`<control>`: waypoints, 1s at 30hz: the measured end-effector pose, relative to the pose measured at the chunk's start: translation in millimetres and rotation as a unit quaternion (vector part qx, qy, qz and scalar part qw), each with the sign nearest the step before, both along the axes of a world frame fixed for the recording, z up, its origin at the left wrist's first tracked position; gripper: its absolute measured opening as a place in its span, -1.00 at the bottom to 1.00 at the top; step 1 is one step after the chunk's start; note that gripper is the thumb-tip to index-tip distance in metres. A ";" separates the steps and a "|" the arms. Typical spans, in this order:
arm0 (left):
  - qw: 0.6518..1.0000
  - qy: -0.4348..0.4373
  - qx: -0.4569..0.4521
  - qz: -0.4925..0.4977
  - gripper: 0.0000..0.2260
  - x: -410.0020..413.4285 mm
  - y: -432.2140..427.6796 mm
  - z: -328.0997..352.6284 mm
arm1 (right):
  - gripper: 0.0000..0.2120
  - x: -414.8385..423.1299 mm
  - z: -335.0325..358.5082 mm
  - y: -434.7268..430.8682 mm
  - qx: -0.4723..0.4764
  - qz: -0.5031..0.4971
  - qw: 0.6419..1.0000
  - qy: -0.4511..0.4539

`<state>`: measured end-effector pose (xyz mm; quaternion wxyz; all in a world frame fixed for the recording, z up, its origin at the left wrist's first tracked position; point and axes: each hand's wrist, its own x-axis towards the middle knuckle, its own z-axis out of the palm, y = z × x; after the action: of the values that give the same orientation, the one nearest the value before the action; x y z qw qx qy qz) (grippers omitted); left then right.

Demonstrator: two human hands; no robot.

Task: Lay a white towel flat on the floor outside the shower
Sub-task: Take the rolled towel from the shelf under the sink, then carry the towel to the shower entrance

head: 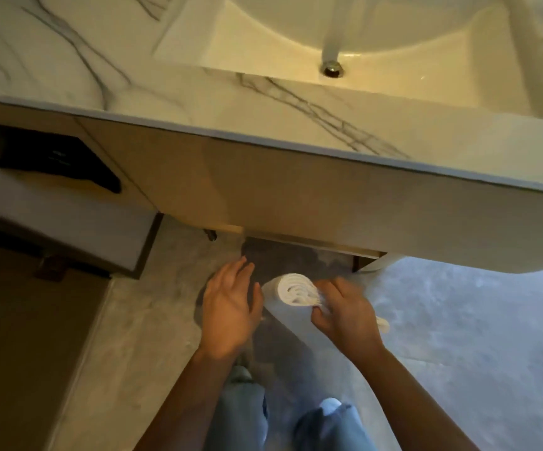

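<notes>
A white towel (291,289) is rolled into a tight spiral and hangs in the air below the vanity. My right hand (345,312) pinches the roll's loose end with curled fingers. A strip of white cloth shows past the right hand near its wrist. My left hand (231,307) is spread open just left of the roll, fingers straight, not touching it. Both hands are blurred by motion.
A marble vanity counter (296,118) with a white sink (459,60) juts overhead. Below lies grey marbled floor (459,320) with a dark mat (283,255) under the cabinet. A dark panel (19,336) and a low ledge stand at left. My legs in jeans (241,415) are below.
</notes>
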<state>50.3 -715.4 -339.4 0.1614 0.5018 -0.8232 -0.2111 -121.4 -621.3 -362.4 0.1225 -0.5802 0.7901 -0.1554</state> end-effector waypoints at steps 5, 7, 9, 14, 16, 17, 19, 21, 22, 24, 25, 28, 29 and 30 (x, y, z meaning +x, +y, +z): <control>0.999 0.004 0.034 0.034 -0.65 41.0 1.9 74.3 | -0.59 23.0 80.4 -8.7 -0.028 0.018 0.999 -0.017; 0.998 0.014 0.034 0.041 -0.65 55.1 2.4 98.7 | -0.59 32.2 112.4 -14.3 -0.039 0.020 0.999 -0.024; 0.998 0.030 0.024 0.043 -0.66 68.7 2.7 121.3 | -0.59 42.5 144.8 -19.8 -0.058 0.037 0.997 -0.023; 0.998 0.041 0.010 0.048 -0.71 91.9 -0.5 156.5 | -0.64 67.2 210.8 -30.7 -0.102 0.061 0.992 -0.030; 0.998 0.022 0.021 0.060 -0.67 98.2 -4.1 167.7 | -0.64 73.5 228.6 -33.9 -0.114 0.066 0.990 -0.044; 0.997 0.018 0.022 0.069 -0.65 102.3 -4.7 173.2 | -0.64 76.2 236.3 -35.3 -0.118 0.071 0.989 -0.049; 0.995 0.026 0.007 0.093 -0.63 110.5 -1.8 183.8 | -0.63 79.8 248.9 -38.5 -0.123 0.083 0.988 -0.051; 0.993 0.034 -0.012 0.112 -0.65 116.6 5.0 195.0 | -0.63 81.8 259.4 -41.8 -0.127 0.096 0.986 -0.050; 0.992 0.031 -0.020 0.119 -0.65 118.6 8.4 199.0 | -0.63 82.0 263.3 -43.8 -0.129 0.103 0.985 -0.050; 0.990 0.012 -0.027 0.135 -0.66 120.1 15.4 202.8 | -0.63 80.4 268.7 -46.7 -0.131 0.120 0.983 -0.049; 0.989 0.009 -0.023 0.149 -0.65 119.6 18.9 204.4 | -0.63 78.8 270.5 -47.9 -0.133 0.132 0.981 -0.049; 0.977 0.023 -0.014 0.211 -0.65 112.3 32.3 210.8 | -0.63 70.0 275.0 -51.8 -0.136 0.176 0.973 -0.057; 0.972 0.032 -0.013 0.233 -0.65 108.2 38.5 213.0 | -0.63 66.0 276.5 -53.1 -0.132 0.193 0.970 -0.060; 0.966 0.044 -0.011 0.256 -0.66 103.3 45.4 214.8 | -0.64 61.5 277.9 -54.1 -0.126 0.210 0.967 -0.063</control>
<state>153.6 -670.0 -124.6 0.2517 0.6840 -0.6616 -0.1760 -60.0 -675.4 -84.5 0.1283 -0.7329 0.6152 -0.2608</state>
